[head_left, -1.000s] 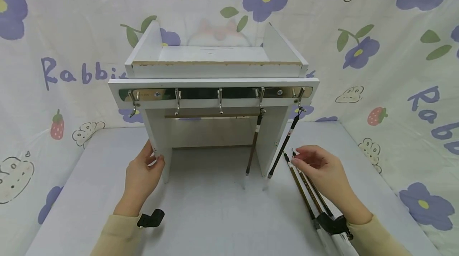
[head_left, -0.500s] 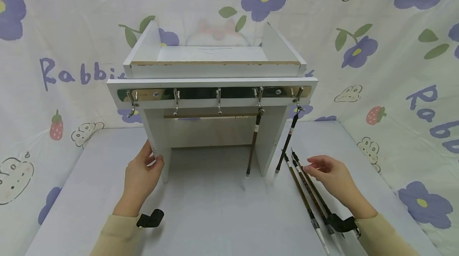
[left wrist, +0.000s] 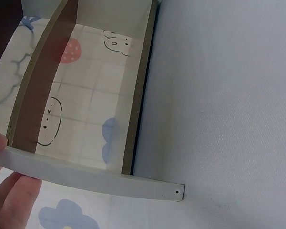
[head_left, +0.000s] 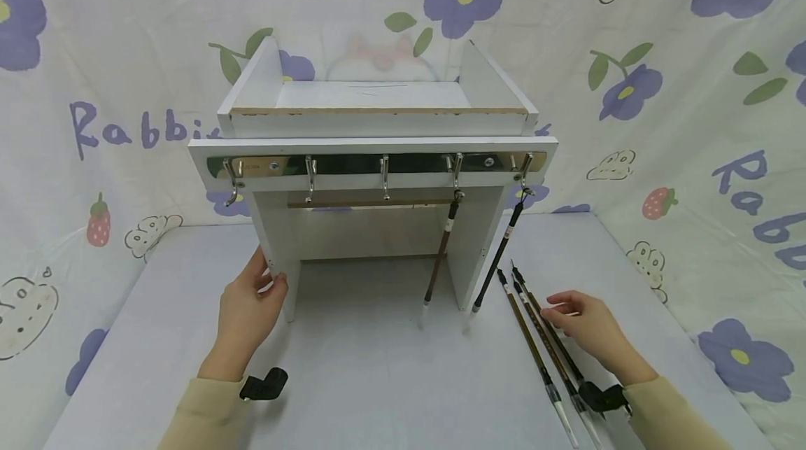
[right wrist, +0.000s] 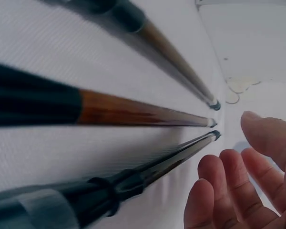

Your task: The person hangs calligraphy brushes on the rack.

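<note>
The loose, empty right hand [head_left: 588, 327] has dropped slightly, seemingly within reach of three brushes [right wrist: 119, 108]; the left hand [head_left: 248, 308] grips the rack [head_left: 378, 124].

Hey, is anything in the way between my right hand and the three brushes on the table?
Nothing visible is. Your right hand is right by the brushes, with no object showing between. The hanging pair is on their other side; your left hand holds the rack.
</note>
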`<action>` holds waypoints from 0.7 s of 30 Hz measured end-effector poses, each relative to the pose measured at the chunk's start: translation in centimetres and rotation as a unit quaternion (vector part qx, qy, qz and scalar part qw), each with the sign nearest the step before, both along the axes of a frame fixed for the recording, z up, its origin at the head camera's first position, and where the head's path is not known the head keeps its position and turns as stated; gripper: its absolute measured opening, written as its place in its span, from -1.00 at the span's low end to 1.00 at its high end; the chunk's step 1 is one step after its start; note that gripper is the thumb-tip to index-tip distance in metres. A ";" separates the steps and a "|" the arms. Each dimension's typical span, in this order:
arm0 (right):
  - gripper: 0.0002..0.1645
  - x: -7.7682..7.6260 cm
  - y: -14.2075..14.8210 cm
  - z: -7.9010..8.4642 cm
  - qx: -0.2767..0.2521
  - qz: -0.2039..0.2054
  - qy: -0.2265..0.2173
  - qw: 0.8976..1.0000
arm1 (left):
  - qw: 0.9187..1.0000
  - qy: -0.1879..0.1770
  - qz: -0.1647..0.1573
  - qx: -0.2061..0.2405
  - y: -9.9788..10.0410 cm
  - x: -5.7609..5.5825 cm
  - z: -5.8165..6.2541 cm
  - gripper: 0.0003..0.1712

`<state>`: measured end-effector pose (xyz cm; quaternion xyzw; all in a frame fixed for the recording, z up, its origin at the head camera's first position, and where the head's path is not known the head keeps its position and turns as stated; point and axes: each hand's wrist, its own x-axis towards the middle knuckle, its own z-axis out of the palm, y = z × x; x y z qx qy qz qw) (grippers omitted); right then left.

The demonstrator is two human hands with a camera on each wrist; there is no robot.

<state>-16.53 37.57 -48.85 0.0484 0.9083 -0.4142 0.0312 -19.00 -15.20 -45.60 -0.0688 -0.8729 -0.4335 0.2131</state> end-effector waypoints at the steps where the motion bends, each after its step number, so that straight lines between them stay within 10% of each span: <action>1: -0.42 -0.1 0.1 -0.2 0.000 -0.001 -0.005 1.000 | 1.000 0.001 0.000 0.000 0.0 0.0 0.0 -0.33; 21: -0.51 -0.4 0.3 -1.7 0.032 -0.007 -0.032 0.999 | 1.000 -0.009 -0.004 0.011 -0.2 -0.1 -0.1 -0.34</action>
